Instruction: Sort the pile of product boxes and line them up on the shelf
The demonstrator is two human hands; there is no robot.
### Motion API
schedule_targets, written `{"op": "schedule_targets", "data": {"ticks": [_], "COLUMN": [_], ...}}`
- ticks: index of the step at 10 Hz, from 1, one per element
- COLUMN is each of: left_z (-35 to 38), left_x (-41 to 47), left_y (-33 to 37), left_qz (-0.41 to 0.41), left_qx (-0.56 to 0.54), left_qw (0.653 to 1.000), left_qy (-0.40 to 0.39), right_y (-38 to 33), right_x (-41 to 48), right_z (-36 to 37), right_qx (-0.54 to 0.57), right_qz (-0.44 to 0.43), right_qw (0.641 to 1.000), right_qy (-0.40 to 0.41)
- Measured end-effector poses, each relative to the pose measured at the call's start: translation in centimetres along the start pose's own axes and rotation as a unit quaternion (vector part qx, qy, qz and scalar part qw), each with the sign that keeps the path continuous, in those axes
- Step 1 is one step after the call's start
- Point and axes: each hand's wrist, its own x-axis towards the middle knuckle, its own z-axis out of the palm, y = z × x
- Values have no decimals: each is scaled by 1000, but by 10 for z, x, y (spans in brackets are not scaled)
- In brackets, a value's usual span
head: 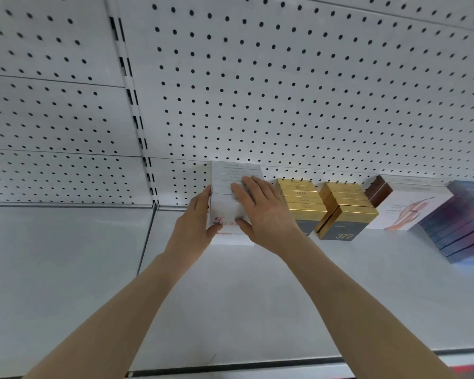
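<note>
A row of several white boxes (231, 176) stands on the white shelf (230, 296), running back to the pegboard. My left hand (196, 225) lies against the row's left side, thumb on the front box. My right hand (260, 212) rests flat on top of the front boxes, thumb down the front face. To the right stand two rows of gold-topped boxes (303, 199), the nearer one marked 377 (345, 217). Further right are brown boxes (376, 191), a white box with an orange picture (411, 207) and dark blue boxes (465, 222).
A white pegboard wall (285, 91) backs the shelf. A slotted upright (137, 127) divides this bay from the bay to the left (60, 255). The shelf's front edge (257, 365) runs along the bottom of the view.
</note>
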Motion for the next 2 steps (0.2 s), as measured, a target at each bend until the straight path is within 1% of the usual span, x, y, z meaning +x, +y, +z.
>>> {"op": "schedule_targets", "data": {"ticks": [1,2], "left_z": [-8,-23], "left_x": [-3,-13], "left_y": [7,3], "left_qz": [0,-17], "left_qx": [21,87], "left_qw": [1000,996], "left_qy": [-5,-2], "right_y": [-3,22], "right_x": [-3,-17], "right_z": [-13,-43], "right_qx": [7,7], "right_qz": [-9,35], "right_qw": [999,996], "right_qy": [-35,-82]}}
